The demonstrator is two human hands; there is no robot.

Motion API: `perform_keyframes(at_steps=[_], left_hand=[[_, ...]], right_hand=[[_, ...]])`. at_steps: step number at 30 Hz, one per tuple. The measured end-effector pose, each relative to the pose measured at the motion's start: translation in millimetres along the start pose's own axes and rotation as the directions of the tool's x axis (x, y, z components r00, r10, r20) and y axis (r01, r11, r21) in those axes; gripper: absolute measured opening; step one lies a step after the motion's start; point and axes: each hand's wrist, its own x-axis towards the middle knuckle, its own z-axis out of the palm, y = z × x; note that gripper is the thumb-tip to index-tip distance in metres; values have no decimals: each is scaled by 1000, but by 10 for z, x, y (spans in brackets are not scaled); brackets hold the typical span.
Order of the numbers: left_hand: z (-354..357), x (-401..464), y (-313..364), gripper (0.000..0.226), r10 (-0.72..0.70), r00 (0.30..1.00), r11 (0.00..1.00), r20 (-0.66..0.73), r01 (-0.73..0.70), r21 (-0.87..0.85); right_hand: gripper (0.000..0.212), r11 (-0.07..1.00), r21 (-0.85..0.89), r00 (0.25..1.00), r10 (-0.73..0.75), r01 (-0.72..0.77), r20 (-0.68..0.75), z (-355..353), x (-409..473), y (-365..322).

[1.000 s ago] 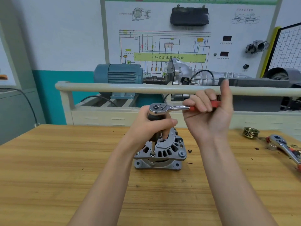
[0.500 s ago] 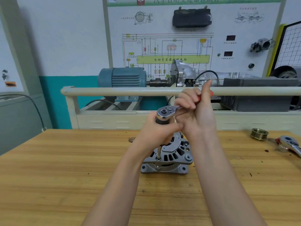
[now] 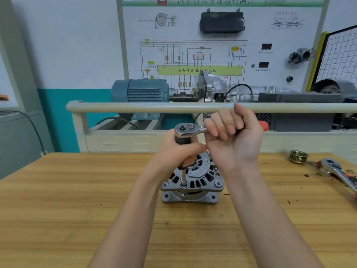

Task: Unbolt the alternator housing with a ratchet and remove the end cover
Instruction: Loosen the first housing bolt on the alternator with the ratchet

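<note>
The alternator (image 3: 191, 180) stands at the centre of the frame on the worktop (image 3: 58, 209), end cover still seated. The step in hand looks like unbolting: the left hand (image 3: 173, 151) grips the upright extension, the right hand (image 3: 231, 136) is wrapped round the ratchet (image 3: 188, 129) handle. Next, probably another swing, keeping the socket square on the bolt.

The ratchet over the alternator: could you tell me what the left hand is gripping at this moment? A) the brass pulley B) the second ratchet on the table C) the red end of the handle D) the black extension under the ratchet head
D: the left hand wraps the black extension just under the ratchet head, while the right hand holds the handle.
</note>
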Motion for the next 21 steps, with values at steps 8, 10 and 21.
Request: perform_keyframes(at_steps=[8, 10, 21], left_hand=[[64, -38, 34, 43, -112, 974, 994, 196, 111, 17], [93, -20, 26, 46, -129, 986, 992, 104, 127, 21], [280, 47, -1, 36, -31, 877, 997, -480, 61, 47]], right_hand=[[44, 936, 159, 945, 324, -315, -38, -53, 197, -125], [45, 954, 178, 962, 259, -240, -89, -23, 176, -104], [51, 950, -141, 954, -291, 279, -75, 151, -161, 132]])
